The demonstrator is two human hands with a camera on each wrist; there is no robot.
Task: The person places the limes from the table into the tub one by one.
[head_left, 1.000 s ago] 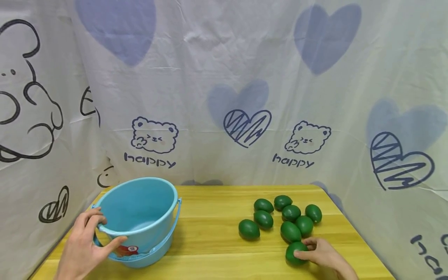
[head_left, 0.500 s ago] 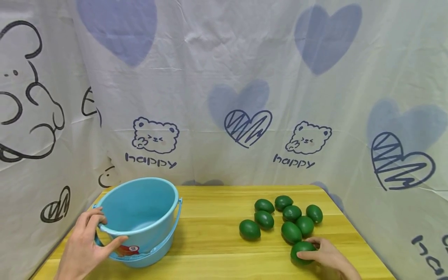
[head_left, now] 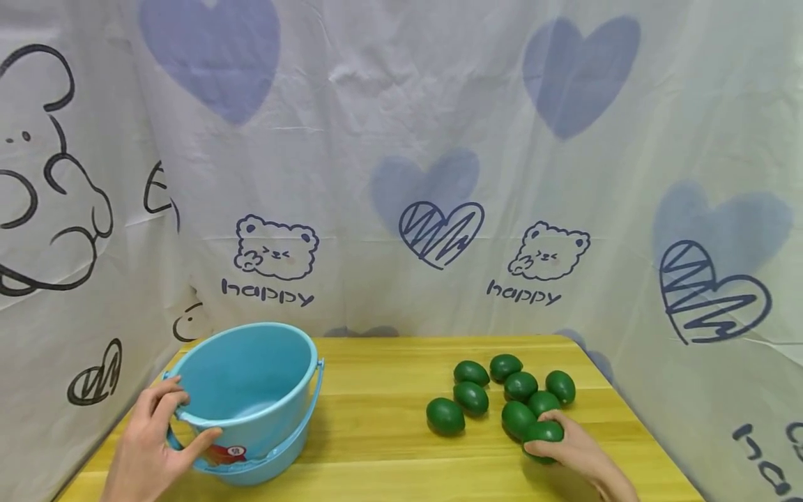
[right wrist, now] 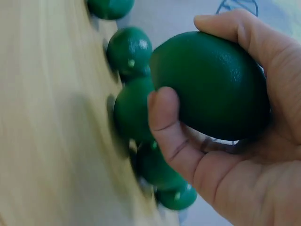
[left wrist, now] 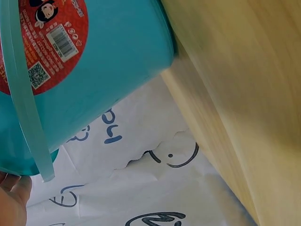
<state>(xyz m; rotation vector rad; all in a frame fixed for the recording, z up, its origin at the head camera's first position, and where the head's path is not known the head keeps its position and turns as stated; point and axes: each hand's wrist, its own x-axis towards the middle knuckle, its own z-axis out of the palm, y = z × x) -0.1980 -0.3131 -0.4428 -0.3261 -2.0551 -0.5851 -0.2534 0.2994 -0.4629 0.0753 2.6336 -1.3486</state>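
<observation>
In the head view my right hand (head_left: 580, 450) grips a smooth dark green lime (head_left: 543, 441) between thumb and fingers. Close up in the right wrist view, that lime (right wrist: 209, 87) is raised off the table, its blunt tip pointing away from the palm. Just beyond it lie several more limes (head_left: 518, 420) in a loose cluster. On the left, a light blue bucket (head_left: 251, 439) stands with its mouth upward and its inner floor bare where visible. My left hand (head_left: 147, 439) holds the bucket's near-left rim, fingers at the edge and thumb against the outer wall.
Both hands work over a yellow wood-grain table (head_left: 376, 446). The bucket's handle (head_left: 314, 401) hangs down at its side. A white printed cloth (head_left: 376, 293) encloses the table at the back and sides.
The lime in my right hand has risen off the table and shifted slightly right. My left hand and the bucket stay in place; the head view has tilted slightly.
</observation>
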